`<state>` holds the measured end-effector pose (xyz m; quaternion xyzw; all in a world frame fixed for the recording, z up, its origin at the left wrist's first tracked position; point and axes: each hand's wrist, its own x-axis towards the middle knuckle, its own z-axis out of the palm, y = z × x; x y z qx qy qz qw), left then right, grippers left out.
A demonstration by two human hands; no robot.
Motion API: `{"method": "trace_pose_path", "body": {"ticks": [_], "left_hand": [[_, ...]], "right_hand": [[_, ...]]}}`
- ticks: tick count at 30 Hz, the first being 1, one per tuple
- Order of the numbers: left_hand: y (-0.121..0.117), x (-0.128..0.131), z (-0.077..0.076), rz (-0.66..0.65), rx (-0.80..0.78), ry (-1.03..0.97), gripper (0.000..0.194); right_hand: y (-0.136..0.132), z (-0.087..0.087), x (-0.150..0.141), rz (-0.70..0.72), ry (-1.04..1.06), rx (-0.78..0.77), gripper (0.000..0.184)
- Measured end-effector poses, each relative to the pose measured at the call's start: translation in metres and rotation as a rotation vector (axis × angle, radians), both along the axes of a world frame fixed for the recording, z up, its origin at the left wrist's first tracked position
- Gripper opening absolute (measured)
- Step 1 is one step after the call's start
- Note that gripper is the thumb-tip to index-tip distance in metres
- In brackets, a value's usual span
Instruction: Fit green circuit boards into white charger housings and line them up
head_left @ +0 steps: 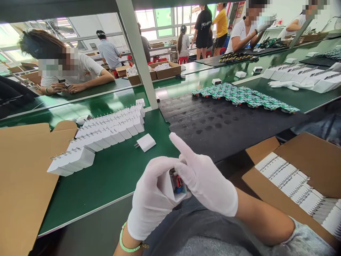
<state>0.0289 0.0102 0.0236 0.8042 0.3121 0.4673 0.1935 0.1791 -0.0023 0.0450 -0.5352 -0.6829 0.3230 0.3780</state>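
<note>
My white-gloved left hand (153, 195) is closed around a white charger housing (166, 185), its open end facing up and to the right. Inside that opening shows a circuit board (178, 182) with red and blue parts. Against the same housing is my right hand (206, 177), also gloved. Its index finger stretches outward, while another finger or the thumb rests at the opening; the remaining fingers are partly hidden behind the housing. A single white plug charger (146, 142) lies on the green table just beyond my hands, prongs pointing left.
Rows of white chargers (109, 133) stand at the left, beside a cardboard flap (23, 177). Green circuit boards (239, 95) lie on a black mat (202, 122). An open carton (266, 185) with chargers stands at my right. Several people work across the bench.
</note>
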Motion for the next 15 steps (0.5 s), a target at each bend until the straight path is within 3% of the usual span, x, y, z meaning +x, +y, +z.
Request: {"method": "trace_pose_path", "body": {"ticks": [7, 11, 15], "left_hand": [[0.0, -0.001, -0.003, 0.012, 0.024, 0.017, 0.054], [0.0, -0.003, -0.001, 0.047, 0.074, 0.088, 0.047], [0.001, -0.004, 0.001, 0.07, 0.194, 0.21, 0.043]], "right_hand": [[-0.004, -0.026, 0.002, 0.443, 0.71, -0.286, 0.078], [-0.003, -0.025, -0.006, 0.55, 1.003, -0.334, 0.045], [-0.004, -0.032, -0.01, 0.489, 1.187, -0.449, 0.026]]}}
